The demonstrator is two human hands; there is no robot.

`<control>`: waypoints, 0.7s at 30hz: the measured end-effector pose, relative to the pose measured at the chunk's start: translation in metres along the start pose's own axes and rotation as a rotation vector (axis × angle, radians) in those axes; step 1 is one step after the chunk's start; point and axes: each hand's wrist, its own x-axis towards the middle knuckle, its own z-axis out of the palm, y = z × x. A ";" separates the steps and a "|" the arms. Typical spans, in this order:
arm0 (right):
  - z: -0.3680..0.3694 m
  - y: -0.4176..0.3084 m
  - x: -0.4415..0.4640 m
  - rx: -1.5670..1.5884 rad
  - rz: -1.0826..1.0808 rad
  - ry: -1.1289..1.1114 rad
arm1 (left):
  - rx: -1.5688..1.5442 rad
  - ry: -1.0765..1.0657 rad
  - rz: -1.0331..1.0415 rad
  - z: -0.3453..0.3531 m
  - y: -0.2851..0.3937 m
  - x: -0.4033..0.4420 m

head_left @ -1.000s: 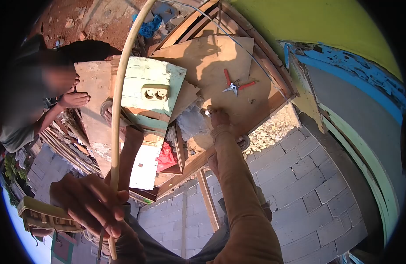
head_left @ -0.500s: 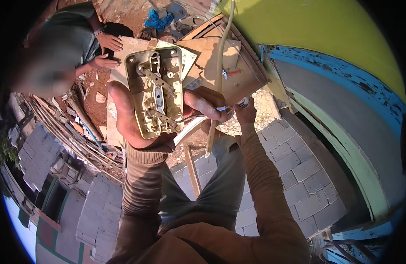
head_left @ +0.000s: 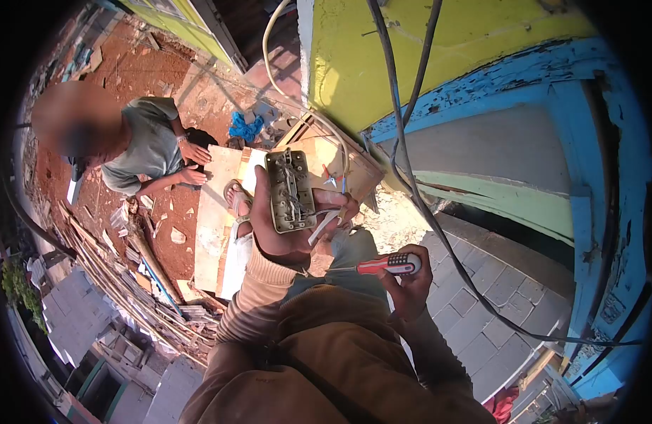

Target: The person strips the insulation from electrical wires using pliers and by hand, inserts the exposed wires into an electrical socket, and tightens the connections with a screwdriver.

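An opened electrical socket housing (head_left: 291, 191), cream-coloured with metal contact strips inside, lies face up in my left hand (head_left: 271, 230). The thumb runs along its left edge and the fingertips show past its right side. A white cable (head_left: 322, 229) passes by those fingers at the lower right corner; how it joins the housing I cannot make out. My right hand (head_left: 413, 290) is wrapped round the red-and-white handle of a screwdriver (head_left: 388, 264). Its thin shaft points left, below the housing and apart from it.
Across a wooden board (head_left: 216, 194), a co-worker in a grey shirt (head_left: 156, 145) rests both hands near its edge. A small red-and-blue item (head_left: 331, 177) lies on the wood. Dark cables (head_left: 404, 159) hang at the right before a blue frame (head_left: 474, 99). Wooden poles (head_left: 103, 261) lie left.
My right hand has moved back from the cable beside the housing toward my body, with the screwdriver now plainly visible. The view has shifted, showing more of the co-worker and the hanging cables.
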 end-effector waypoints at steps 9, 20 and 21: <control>-0.045 -0.131 -0.049 0.069 -0.411 0.055 | 0.287 0.038 -0.065 0.084 -0.053 -0.052; -0.070 -0.183 -0.072 0.372 -0.591 0.362 | 1.190 -0.296 0.286 0.063 -0.048 -0.017; -0.073 -0.185 -0.075 0.371 -0.601 0.372 | 1.277 -0.346 0.297 0.063 -0.048 -0.016</control>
